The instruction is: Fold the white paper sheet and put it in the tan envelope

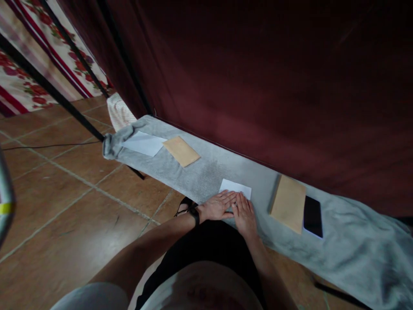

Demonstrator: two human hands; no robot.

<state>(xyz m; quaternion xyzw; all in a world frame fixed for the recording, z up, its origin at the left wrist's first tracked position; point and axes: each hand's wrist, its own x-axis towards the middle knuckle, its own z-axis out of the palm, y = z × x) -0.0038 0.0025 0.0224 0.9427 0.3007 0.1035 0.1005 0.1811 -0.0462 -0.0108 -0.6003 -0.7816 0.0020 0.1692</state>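
Note:
A small white paper (237, 186), perhaps folded, lies on the grey cloth close to the table's near edge. Flat across its lower part rests my left hand (219, 206), fingers stretched to the right and a dark band on the wrist. My right hand (245, 214) presses down beside it, fingers pointing away from me, and the fingertips of both hands meet on the sheet. Neither hand grips anything. Part of the paper is hidden under the hands. To their right is a stack of tan envelopes or brown paper (288, 202).
The narrow table wears a grey cloth (206, 172). A dark phone (312, 216) lies right of the tan stack. Farther left are a single tan envelope (181, 150) and a white sheet (144, 143). A dark red curtain (241, 86) hangs along the far edge.

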